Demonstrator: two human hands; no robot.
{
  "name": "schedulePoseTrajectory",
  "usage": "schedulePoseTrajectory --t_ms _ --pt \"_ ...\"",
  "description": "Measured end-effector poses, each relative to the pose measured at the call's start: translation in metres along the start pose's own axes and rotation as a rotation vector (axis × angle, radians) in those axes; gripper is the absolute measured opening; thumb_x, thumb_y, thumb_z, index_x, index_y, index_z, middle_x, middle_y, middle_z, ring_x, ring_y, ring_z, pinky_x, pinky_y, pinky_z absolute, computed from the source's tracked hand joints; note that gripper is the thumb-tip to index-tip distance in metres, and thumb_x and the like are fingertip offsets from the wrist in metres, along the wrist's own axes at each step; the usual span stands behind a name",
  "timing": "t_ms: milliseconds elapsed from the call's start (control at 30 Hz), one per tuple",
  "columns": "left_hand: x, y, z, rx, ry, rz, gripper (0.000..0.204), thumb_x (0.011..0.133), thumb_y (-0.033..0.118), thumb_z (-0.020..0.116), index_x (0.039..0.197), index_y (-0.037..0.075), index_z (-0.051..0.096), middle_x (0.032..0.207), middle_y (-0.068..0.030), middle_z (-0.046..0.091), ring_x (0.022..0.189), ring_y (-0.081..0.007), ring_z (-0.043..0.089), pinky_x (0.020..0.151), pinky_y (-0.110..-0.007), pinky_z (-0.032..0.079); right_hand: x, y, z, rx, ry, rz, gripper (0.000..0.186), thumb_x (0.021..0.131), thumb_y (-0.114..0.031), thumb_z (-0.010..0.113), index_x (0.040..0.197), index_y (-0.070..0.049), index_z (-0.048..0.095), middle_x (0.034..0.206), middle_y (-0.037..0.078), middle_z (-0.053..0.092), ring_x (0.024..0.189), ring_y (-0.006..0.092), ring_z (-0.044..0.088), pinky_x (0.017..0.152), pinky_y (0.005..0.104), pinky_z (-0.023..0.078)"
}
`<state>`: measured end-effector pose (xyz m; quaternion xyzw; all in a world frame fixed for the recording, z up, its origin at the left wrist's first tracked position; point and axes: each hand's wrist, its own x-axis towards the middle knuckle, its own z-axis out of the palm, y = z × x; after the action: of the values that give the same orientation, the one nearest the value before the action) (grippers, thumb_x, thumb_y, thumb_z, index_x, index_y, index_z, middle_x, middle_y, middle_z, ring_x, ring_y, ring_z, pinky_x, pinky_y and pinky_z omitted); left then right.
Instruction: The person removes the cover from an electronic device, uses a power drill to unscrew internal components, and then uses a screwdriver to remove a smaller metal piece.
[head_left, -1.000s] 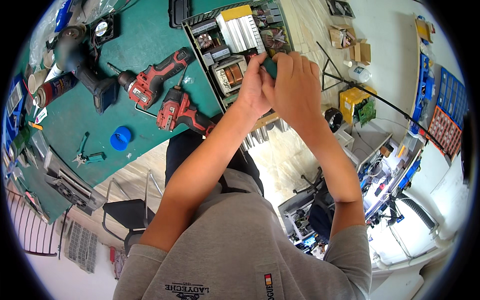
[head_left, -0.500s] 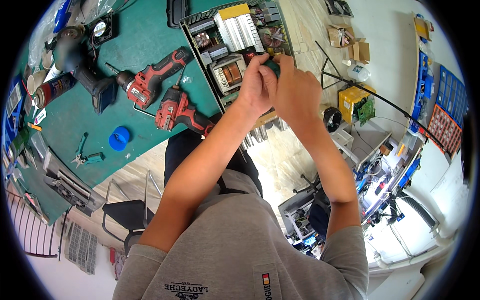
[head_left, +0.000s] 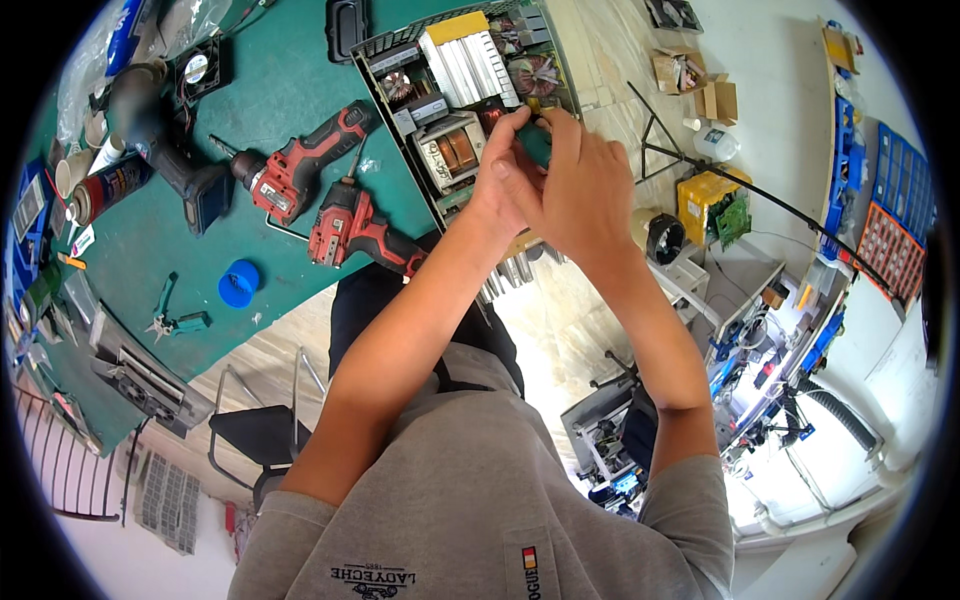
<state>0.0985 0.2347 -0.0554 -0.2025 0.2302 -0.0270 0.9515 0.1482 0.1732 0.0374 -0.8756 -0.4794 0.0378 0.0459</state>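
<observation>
Both of my hands meet over the near end of an opened electronics unit (head_left: 398, 165), a metal case with its inner parts bare. My right hand (head_left: 592, 180) is closed around a dark green, rounded piece (head_left: 535, 143), probably a tool handle. Against its left side, my left hand (head_left: 505, 185) curls its fingers with thumb and index close to the piece. The palms hide its lower part, and its exact kind does not show. Beyond the fingers lie a silver finned heat sink (head_left: 467, 68), a toroidal copper coil (head_left: 533, 75) and a boxed transformer (head_left: 452, 153).
Left of the unit, two red and black power drivers (head_left: 290, 180) (head_left: 345, 232) lie on the green bench mat (head_left: 300, 90). Near them are a dark angle grinder (head_left: 180, 165), a blue round cap (head_left: 238, 284) and green-handled pliers (head_left: 172, 315). A black chair (head_left: 255, 432) stands below.
My fingers have loosened slightly, and more of the dark green piece shows between them. The unit sits a little farther left in the picture.
</observation>
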Motion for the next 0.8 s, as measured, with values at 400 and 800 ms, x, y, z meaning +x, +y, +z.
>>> schedulePoseTrajectory --t_ms 400,800 --pt "-0.001 0.002 0.002 -0.077 0.028 -0.103 0.038 0.086 0.048 0.063 0.1 0.013 0.064 0.106 -0.0051 0.065 0.103 -0.0251 0.059 0.093 -0.039 0.048 -0.004 0.0 0.009 -0.03 -0.005 -0.009 0.046 0.083 -0.034 0.068 0.115 -0.003 0.055 0.099 0.013 0.067 0.078 0.0315 0.063 0.071 0.0439 0.044" --pt "0.001 0.0 0.001 0.062 0.018 0.045 0.042 0.091 0.055 0.057 0.105 0.016 0.063 0.107 -0.0053 0.064 0.105 -0.0242 0.059 0.094 -0.039 0.048 0.003 -0.002 0.0 -0.055 0.04 -0.038 0.045 0.08 -0.031 0.068 0.113 -0.004 0.053 0.09 0.014 0.066 0.073 0.0307 0.063 0.068 0.0413 0.044"
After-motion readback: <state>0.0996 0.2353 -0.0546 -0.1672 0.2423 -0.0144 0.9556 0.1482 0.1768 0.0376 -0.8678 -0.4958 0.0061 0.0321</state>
